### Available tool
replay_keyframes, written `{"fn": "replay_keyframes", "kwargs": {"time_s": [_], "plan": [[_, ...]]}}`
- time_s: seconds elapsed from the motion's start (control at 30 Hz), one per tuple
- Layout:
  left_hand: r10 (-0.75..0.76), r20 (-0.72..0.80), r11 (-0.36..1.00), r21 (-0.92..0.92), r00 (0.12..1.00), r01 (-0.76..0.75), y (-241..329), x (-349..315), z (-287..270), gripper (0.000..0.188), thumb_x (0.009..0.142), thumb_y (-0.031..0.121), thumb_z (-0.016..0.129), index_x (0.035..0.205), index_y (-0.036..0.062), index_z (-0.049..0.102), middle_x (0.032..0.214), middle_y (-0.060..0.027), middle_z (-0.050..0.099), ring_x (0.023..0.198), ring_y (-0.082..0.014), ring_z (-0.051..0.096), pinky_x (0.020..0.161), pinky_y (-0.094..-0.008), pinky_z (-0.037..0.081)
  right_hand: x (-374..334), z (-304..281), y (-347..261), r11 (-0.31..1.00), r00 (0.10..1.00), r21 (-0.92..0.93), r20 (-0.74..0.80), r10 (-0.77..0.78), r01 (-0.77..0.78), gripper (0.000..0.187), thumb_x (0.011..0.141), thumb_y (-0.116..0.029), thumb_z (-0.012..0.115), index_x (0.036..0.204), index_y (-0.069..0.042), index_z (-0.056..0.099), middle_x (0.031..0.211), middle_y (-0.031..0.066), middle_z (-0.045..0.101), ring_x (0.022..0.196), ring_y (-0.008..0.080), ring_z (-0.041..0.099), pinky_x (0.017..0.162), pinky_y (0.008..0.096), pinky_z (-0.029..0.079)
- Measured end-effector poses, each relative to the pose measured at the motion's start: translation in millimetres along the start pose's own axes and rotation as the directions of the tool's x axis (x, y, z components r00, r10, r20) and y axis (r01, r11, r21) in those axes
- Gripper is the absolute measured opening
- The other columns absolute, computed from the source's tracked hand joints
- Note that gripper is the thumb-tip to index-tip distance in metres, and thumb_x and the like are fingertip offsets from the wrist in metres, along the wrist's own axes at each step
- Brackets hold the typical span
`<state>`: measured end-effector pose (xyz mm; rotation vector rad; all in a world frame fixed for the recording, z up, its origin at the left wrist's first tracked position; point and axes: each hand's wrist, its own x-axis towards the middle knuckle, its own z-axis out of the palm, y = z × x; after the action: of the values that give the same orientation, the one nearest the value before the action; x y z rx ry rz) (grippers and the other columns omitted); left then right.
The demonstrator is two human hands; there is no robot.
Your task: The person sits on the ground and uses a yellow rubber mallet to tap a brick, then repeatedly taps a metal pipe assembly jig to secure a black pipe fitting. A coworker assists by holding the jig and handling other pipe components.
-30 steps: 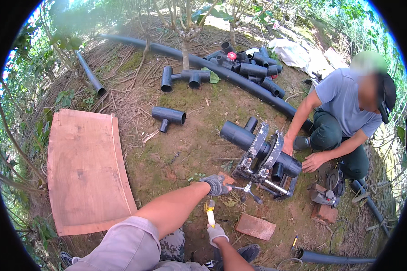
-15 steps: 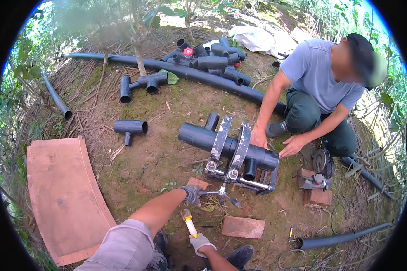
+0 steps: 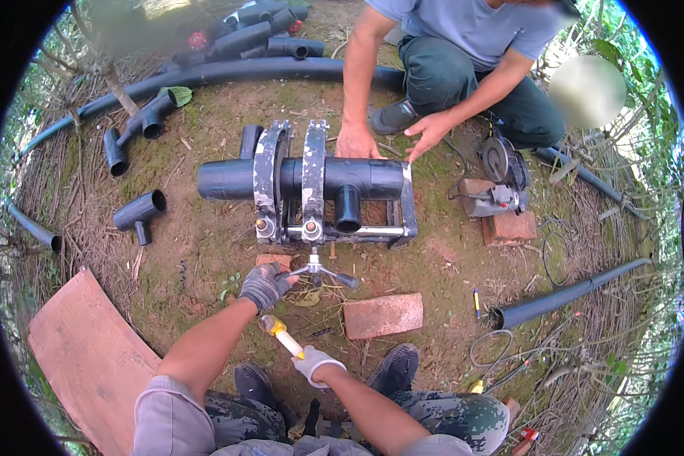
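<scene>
My left hand (image 3: pixel 264 287), in a grey glove, is closed on one arm of the spoked handle (image 3: pixel 315 267) at the near side of a pipe clamp frame (image 3: pixel 407 205). In my right hand (image 3: pixel 317 366), gloved in white, is a yellow-and-white tool (image 3: pixel 287 339); its kind is unclear. Two paint-worn clamp rings (image 3: pixel 313 171) hold black tee pipe fittings (image 3: pixel 376 178) end to end, one stub toward me and one away. Across the frame, a crouching person has one hand (image 3: pixel 357 141) by the fitting's far side and the other hand (image 3: pixel 432 134) spread near its right end.
A brick (image 3: pixel 384 315) lies between my boots and the frame. An angle grinder (image 3: pixel 507 163) rests by more bricks (image 3: pixel 509 229) at right. Loose tees (image 3: pixel 140 215) and a bent board (image 3: pixel 91 357) are left; a long black pipe (image 3: pixel 281 70) crosses behind. A cut pipe (image 3: pixel 562 296) lies right.
My view has swung right and down, shifting the scene leftward and up. My left hand stays on the handle and my right keeps the tool. The other person's hands look nearly unmoved.
</scene>
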<state>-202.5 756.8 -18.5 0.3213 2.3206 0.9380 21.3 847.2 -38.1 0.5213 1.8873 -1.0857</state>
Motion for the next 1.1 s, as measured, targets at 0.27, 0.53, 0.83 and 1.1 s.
{"fn": "replay_keyframes", "kwargs": {"time_s": [0.27, 0.53, 0.83, 1.1], "plan": [[0.177, -0.25, 0.98, -0.045, 0.952, -0.194, 37, -1, -31, 0.035, 0.08, 0.03, 0.086, 0.097, 0.0074, 0.066, 0.074, -0.0024, 0.067, 0.067, -0.0117, 0.059, 0.064, -0.0304, 0.051, -3, -2, -3, 0.999, 0.999, 0.01, 0.012, -0.034, 0.033, 0.058, 0.096, -0.049, 0.06, 0.126, 0.001, 0.056, 0.114, 0.0275, 0.068, 0.106, 0.044, 0.066, 0.091, 0.0488, 0.051], [0.08, -0.589, 0.889, -0.322, 0.804, -0.325, 157, 57, -92, 0.04, 0.081, 0.029, 0.087, 0.103, 0.0057, 0.063, 0.08, -0.0032, 0.067, 0.07, -0.01, 0.059, 0.065, -0.0288, 0.053, -3, -7, -3, 1.0, 1.0, -0.015, -0.004, 0.012, -0.013, 0.055, 0.096, -0.045, 0.062, 0.126, 0.0, 0.056, 0.115, 0.0282, 0.069, 0.11, 0.0429, 0.066, 0.093, 0.0489, 0.051], [0.175, -0.687, 0.912, -0.156, 0.705, -0.378, 162, 81, -107, 0.061, 0.086, 0.042, 0.079, 0.13, 0.0052, 0.059, 0.088, -0.0088, 0.068, 0.085, -0.0187, 0.065, 0.082, -0.0345, 0.053, -1, -11, -4, 0.998, 0.999, -0.054, 0.038, 0.031, -0.029, 0.058, 0.097, -0.049, 0.059, 0.125, 0.001, 0.053, 0.117, 0.0293, 0.067, 0.112, 0.0438, 0.064, 0.095, 0.0482, 0.05], [-0.248, -0.238, 0.86, 0.393, 0.939, 0.327, 1, 21, 15, 0.106, 0.072, 0.052, 0.083, 0.157, 0.0165, 0.03, 0.153, -0.0244, 0.037, 0.143, -0.0399, 0.038, 0.115, -0.0468, 0.04, -12, 13, 23, 0.998, 0.992, -0.037, -0.112, 0.055, -0.06, 0.053, 0.094, -0.05, 0.065, 0.113, -0.001, 0.055, 0.105, 0.0306, 0.068, 0.102, 0.0476, 0.065, 0.087, 0.0521, 0.05]]}}
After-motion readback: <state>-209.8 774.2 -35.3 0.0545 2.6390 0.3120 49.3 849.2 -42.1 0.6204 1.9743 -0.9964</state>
